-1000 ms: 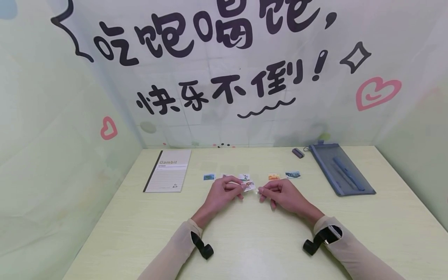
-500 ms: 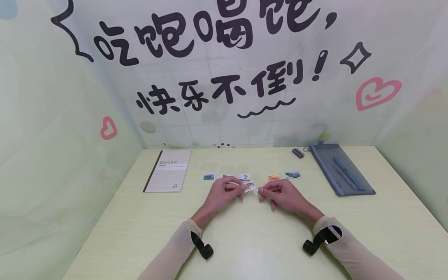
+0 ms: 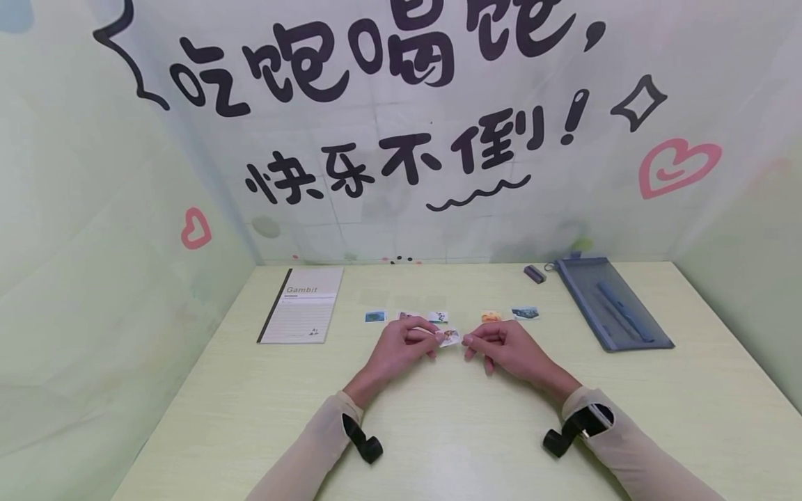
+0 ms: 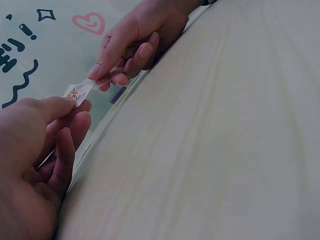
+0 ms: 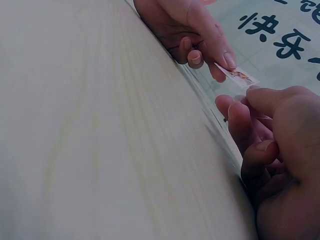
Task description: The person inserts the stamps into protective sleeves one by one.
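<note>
My left hand (image 3: 404, 344) pinches a small white-edged stamp (image 3: 450, 337) between thumb and fingers, its picture facing up. In the left wrist view the same stamp (image 4: 79, 93) points at the fingertips of my right hand (image 4: 137, 42). Those fingertips pinch a small clear plastic sleeve (image 4: 107, 79), mostly hidden by the fingers. From the right wrist view, the stamp's far end lies right at my right thumb tip. Behind the hands lie a blue-green stamp (image 3: 375, 316), a white one (image 3: 438, 316), an orange one (image 3: 491, 316) and a blue one (image 3: 525, 313).
Faint clear squares (image 3: 374, 299) lie behind the row of stamps. A notebook (image 3: 303, 306) is at the back left. On the back right are a dark small block (image 3: 535, 273) and a blue mesh zip pouch (image 3: 585, 299) with a blue pen (image 3: 620, 306).
The stamp in my left hand has moved slightly right, closer to the right fingertips. Less of the clear sleeve shows there now. Both arms stay almost still.
</note>
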{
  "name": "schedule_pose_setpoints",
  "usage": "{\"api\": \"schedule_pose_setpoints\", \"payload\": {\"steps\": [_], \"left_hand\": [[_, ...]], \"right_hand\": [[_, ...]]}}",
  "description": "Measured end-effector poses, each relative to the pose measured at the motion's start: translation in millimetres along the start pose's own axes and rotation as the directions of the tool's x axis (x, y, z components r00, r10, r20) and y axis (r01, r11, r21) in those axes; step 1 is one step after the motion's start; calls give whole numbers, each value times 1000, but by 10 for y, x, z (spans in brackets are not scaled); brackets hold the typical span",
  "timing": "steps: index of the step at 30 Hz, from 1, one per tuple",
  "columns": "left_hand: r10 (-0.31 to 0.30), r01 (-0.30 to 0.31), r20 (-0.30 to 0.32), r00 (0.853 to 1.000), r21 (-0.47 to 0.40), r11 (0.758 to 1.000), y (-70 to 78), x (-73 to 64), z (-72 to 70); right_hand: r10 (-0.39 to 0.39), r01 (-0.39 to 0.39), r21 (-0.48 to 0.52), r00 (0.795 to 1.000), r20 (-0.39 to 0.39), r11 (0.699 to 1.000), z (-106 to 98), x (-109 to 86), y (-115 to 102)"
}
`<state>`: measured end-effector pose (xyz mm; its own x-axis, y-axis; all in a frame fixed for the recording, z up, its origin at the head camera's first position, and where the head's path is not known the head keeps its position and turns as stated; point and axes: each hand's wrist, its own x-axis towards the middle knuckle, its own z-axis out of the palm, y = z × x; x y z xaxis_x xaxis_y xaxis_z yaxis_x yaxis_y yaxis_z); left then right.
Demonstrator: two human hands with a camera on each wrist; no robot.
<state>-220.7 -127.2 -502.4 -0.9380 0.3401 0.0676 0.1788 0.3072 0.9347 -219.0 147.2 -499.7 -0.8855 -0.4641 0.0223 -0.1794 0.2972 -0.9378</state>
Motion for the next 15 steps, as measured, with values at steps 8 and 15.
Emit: {"api": "schedule_pose_setpoints", "payload": {"steps": [8, 15], "left_hand": [[18, -18, -12, 1000, 7, 1000, 7, -4, -1], [9, -9, -7, 1000, 10, 1000, -2, -1, 0]], "right_hand": [[-1, 1, -7, 1000, 14, 1000, -5, 0, -13], [-10, 10, -13, 1000, -10, 1000, -5, -1, -13]]}}
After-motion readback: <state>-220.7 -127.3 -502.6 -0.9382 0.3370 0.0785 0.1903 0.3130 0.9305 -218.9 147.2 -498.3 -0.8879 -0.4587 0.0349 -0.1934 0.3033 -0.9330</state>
